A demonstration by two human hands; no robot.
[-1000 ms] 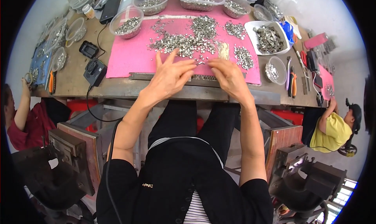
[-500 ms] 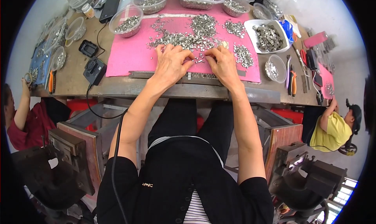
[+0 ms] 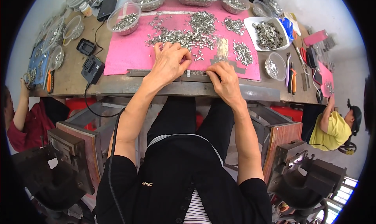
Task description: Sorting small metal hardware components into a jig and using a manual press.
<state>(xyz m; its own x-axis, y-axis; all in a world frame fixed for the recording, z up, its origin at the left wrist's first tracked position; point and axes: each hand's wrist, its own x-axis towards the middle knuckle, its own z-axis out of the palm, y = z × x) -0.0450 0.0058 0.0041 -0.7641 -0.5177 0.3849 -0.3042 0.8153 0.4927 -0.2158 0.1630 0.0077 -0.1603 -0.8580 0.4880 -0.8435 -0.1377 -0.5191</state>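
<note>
A pink mat (image 3: 121,55) holds a spread of small shiny metal pieces (image 3: 184,39). At its near edge lies a long dark metal bar (image 3: 145,72) with a few bright pieces set along it. Just above the bar, my left hand (image 3: 169,61) is curled with thumb and forefinger together beside the loose pieces; whatever they pinch is too small to make out. My right hand (image 3: 226,81) rests at the bar, fingers and thumb closed at its upper edge, and their tips hide any piece between them. Beyond that hand sits a bundle of thin brass-coloured strips (image 3: 222,47).
Clear tubs of metal pieces, such as one round tub (image 3: 123,20), line the far side. A white tray (image 3: 254,39) of pieces stands right, near orange-handled pliers (image 3: 293,81). A black charger (image 3: 93,69) with a cable sits left. Two people work at either side.
My right hand has come down and nearer from the loose pieces to the bar, uncovering the brass-coloured strips. My left hand has shifted only slightly.
</note>
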